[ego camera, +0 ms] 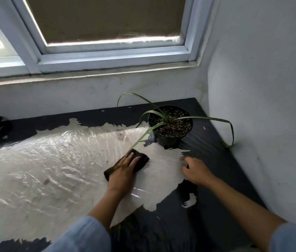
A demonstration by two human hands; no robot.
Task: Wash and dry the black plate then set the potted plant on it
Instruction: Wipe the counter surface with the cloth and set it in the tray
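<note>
Head view, black plate (pixel 140 161) under left hand (pixel 123 171) fingers, flat on top

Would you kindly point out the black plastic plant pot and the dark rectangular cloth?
Black plastic plant pot (pixel 169 138), head view, front wall.
Dark rectangular cloth (pixel 141 157), head view, bare right end beyond the left hand's fingers.

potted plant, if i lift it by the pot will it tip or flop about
The potted plant should probably lift steadily: its pot looks squat and filled with soil, so likely bottom-heavy. The long thin leaves already arch and droop, so they will likely sway and could snag the wall that one tip seems to touch. The surface looks glossy, so a push might slide it.
</note>
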